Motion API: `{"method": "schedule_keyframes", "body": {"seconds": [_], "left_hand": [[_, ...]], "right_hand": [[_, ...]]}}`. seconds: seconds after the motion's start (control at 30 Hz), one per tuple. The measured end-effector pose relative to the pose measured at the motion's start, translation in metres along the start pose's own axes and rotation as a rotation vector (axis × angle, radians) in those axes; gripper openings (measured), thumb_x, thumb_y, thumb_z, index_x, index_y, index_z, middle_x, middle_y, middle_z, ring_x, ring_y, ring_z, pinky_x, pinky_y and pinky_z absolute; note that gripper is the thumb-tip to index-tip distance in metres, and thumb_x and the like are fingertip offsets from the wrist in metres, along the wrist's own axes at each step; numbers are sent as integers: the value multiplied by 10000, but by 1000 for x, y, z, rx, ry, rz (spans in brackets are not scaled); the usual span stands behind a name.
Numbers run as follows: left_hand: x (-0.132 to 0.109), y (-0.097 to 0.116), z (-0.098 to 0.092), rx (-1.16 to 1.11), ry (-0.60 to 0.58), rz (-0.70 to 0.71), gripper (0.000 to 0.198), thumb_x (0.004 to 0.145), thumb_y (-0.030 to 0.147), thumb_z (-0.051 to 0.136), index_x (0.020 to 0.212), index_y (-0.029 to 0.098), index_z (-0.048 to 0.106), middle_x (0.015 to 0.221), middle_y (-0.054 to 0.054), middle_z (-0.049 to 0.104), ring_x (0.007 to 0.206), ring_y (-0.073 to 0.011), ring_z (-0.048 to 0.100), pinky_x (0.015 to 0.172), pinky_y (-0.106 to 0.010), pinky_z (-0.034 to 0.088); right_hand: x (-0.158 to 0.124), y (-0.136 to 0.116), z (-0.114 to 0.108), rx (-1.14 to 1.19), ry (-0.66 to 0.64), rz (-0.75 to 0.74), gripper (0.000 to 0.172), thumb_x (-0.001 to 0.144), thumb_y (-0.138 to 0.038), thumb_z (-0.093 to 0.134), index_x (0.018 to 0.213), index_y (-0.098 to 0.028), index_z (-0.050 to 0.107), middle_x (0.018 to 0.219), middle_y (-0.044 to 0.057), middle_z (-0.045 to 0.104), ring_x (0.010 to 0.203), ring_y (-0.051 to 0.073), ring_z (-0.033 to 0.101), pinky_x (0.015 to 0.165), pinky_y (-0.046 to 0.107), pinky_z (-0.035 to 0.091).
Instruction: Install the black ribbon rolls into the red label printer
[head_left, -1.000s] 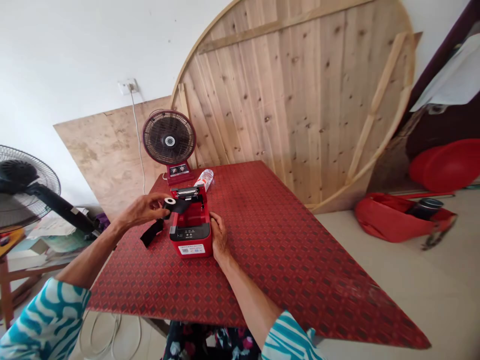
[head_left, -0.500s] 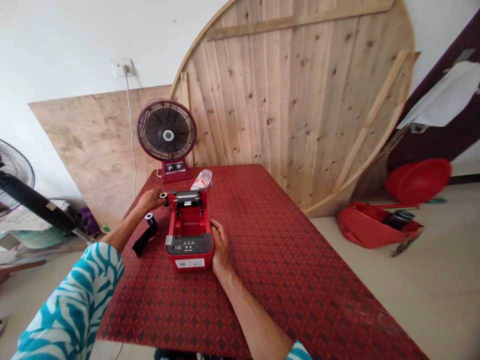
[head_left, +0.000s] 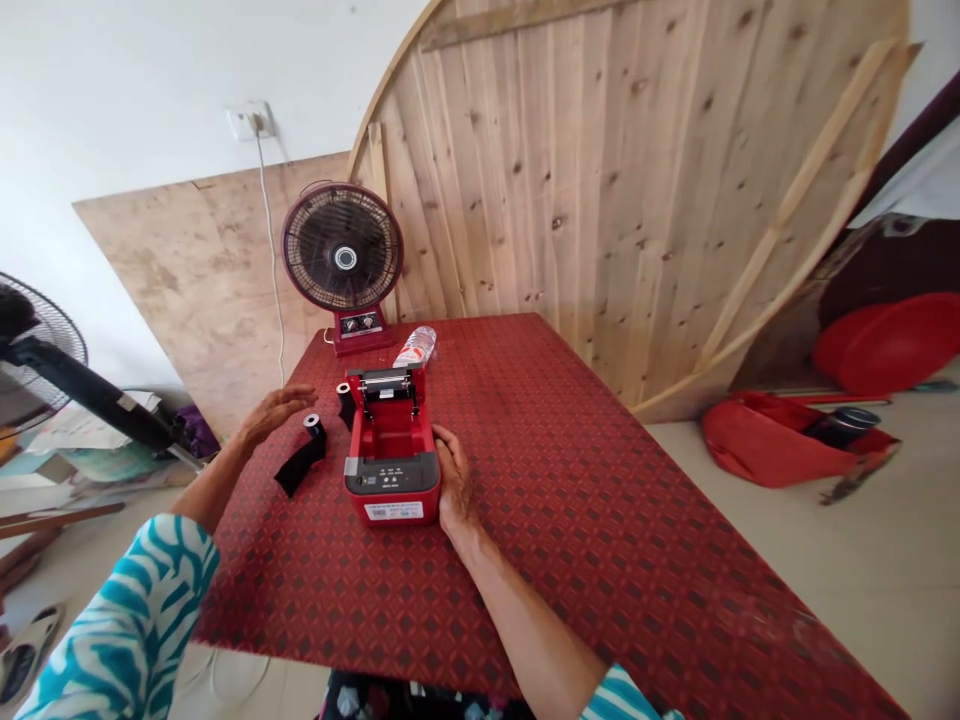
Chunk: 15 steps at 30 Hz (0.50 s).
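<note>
The left hand [head_left: 276,413] has let go, grip open and empty, leaving a black ribbon roll [head_left: 345,404] just beside the red label printer [head_left: 391,500], which the right hand [head_left: 454,480] clasps at its side.

The right hand's fingers [head_left: 448,450] hide the side wall of the red plastic label printer [head_left: 391,475]; left of them, the white rectangular front sticker's [head_left: 393,511] print is too small to read.

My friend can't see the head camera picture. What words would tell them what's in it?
A right hand rests on an open red printer on a red table. An open left hand is near a black roll with a loose strip. A second roll stands behind it.
</note>
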<state>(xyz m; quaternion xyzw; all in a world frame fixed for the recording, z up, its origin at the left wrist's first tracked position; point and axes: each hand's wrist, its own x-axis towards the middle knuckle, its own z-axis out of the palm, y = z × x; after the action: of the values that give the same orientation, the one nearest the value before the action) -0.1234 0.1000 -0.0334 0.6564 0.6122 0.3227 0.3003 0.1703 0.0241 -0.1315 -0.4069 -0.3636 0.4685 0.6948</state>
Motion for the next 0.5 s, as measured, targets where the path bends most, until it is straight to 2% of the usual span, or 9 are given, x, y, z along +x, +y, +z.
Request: {"method": "schedule_keyframes", "body": {"seconds": [0.1,0.23,0.37,0.5], "left_hand": [[-30,-18,2,-264,-39,-66,600,556,401,738,1100,175,625,1117,-118,705,1053,-275,637,872,-370,501],[-45,-29,26,-306,16,-67,625,547,441,779,1087,170,616,1101,-109,702,1036,-272,639,884,-379,496],[-45,-24,40,-296,84,-43,601,535,534,777,989,168,630,1019,-88,716,985,-271,650,838,-360,510],[-54,-11,38,-326,38,-58,632,610,614,713,1048,166,633,916,-94,731,800,-255,686,673,-338,532]], "right_hand": [[1,0,1,2,-22,27,331,794,-421,565,1046,-242,683,1065,28,707,1061,231,590,846,348,464],[1,0,1,5,-16,29,346,785,-433,570,1043,-231,679,1042,31,712,1013,224,602,823,343,464],[1,-1,0,3,-23,5,349,781,-445,574,1030,-228,685,1014,31,717,1005,224,606,817,338,466],[1,-1,1,-1,-27,-1,343,774,-445,580,1020,-233,692,986,28,719,986,221,611,817,338,469]]}}
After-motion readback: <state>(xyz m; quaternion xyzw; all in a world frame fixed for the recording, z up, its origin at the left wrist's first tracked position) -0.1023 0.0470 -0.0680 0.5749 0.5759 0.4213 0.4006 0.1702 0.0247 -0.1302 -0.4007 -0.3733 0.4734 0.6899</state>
